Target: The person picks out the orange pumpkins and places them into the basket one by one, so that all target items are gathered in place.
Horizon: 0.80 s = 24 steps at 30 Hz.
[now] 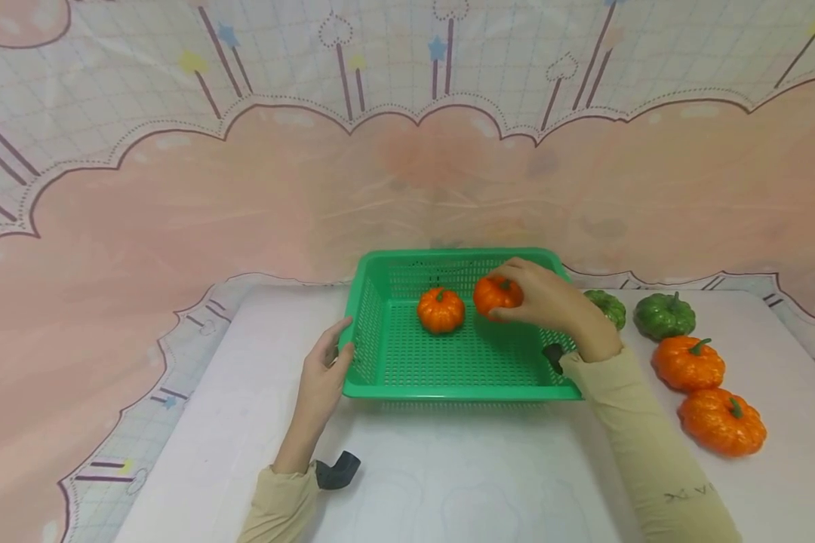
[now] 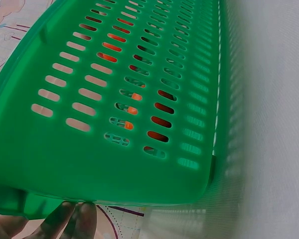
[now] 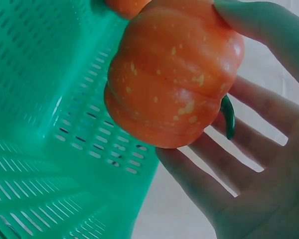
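Note:
A green plastic basket [image 1: 462, 393] with slotted walls stands on the white table. My right hand [image 1: 543, 296] grips a small orange pumpkin [image 1: 492, 299] over the right half of the basket, its thumb and fingers around the sides. In the right wrist view this pumpkin [image 3: 174, 74] shows pale specks and a green stem turned toward the palm. Another orange pumpkin [image 1: 441, 311] sits inside, left of the held one. At the basket's left side my left hand [image 1: 321, 371] holds the rim, and its fingertips [image 2: 87, 216] show at the edge in the left wrist view.
Right of the basket, two green pumpkins [image 1: 665, 315] and two orange pumpkins [image 1: 721, 422] lie on the table, one green one partly behind the right wrist. A patterned pink cloth [image 1: 258, 196] hangs behind the table [image 1: 448, 467].

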{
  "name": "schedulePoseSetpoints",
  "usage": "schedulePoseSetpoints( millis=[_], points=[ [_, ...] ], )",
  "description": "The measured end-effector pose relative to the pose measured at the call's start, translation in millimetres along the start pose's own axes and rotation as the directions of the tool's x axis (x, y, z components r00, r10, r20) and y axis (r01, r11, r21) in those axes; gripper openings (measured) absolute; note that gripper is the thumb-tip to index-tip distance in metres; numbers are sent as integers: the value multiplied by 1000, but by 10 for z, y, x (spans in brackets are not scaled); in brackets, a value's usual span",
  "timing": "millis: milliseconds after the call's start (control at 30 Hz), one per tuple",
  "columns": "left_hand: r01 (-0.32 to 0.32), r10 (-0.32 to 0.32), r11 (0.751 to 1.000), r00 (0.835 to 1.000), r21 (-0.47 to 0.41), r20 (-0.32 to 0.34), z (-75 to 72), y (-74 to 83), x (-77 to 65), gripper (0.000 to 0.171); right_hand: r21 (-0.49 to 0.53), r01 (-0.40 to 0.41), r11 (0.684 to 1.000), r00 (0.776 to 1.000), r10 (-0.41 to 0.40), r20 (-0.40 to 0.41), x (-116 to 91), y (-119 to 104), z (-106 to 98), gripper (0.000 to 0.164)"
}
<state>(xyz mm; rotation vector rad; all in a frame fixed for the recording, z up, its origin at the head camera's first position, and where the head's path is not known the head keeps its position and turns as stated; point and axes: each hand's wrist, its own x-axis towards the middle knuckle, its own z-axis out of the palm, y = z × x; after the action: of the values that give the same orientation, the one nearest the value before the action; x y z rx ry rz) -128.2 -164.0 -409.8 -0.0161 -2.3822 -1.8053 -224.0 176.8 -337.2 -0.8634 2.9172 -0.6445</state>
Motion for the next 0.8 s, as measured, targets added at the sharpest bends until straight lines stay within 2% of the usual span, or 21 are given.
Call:
schedulePoseSetpoints(
  millis=[233,500,800],
  points=[
    [-9,9,1000,1000,-1,-1,-3,-7,-1,43,-3,-7,1000,1000,8,23,41,9,12,56],
    [-15,15,1000,1000,8,-7,3,-8,-1,43,-12,19,1000,999,-19,32,86,36,70,51],
    [-17,17,1000,1000,3,-2,-2,-16,0,43,-17,19,1000,998,-18,55,140,-10,84,52]
  ],
)
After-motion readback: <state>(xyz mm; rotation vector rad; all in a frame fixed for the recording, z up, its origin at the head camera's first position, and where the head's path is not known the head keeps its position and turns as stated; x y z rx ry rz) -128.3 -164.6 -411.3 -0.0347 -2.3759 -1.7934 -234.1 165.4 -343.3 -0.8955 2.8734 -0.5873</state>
